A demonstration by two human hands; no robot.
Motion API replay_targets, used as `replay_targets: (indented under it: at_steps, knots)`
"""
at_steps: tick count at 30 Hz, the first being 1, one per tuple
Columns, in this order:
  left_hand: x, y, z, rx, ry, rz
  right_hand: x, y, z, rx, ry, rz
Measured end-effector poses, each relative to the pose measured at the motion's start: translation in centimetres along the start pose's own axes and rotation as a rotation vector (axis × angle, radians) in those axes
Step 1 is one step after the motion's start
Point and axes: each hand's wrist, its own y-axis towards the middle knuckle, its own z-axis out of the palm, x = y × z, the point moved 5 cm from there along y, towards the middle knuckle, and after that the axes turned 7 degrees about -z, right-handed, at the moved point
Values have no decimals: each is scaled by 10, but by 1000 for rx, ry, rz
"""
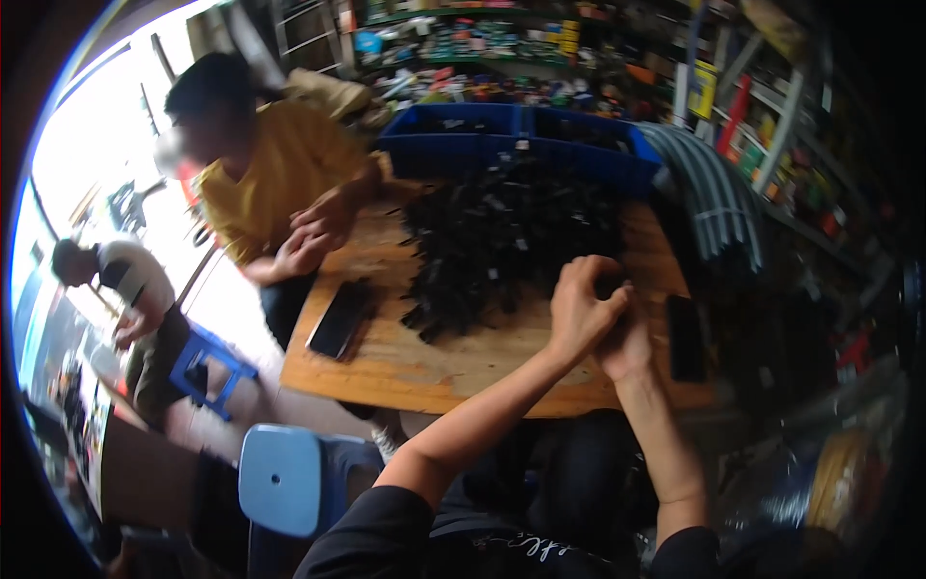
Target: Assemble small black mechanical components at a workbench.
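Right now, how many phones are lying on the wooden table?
2. One phone lies on the table's left side, near the person in yellow. The other phone lies at the right edge, beside the hands. The black pile may hide more.

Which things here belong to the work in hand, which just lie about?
In use: left hand and right hand, together at the heap of small black plastic parts; blue plastic crate.
Lying about: two black flat phones; grey ribbed hoses; blue plastic stool.

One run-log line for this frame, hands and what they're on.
left hand: closed on small black part, hidden | right hand: touching left, contents unseen | black parts pile on wooden table | co-worker's hands opposite
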Motion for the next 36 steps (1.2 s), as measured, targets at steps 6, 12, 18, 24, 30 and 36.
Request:
replay_targets:
  at_steps: [6,12,18,24,30,36]
  knots:
    - [-25,-22,41,235,243,214,3,-8,-52,192,359,-89]
    - [-23,-42,22,319,369,439,25,-24,-39,-28,191,-78]
    - [49,-40,-40,314,393,282,21,19,-67,-268,541,45]
    - [42,-26,-20,307,368,290,149,234,40,-199,104,-252]
    - [57,-15,-37,247,393,270,166,258,121,-146,-1073,-644]
    - [37,-14,-62,199,311,329,117,112,137,400,-1211,-548]
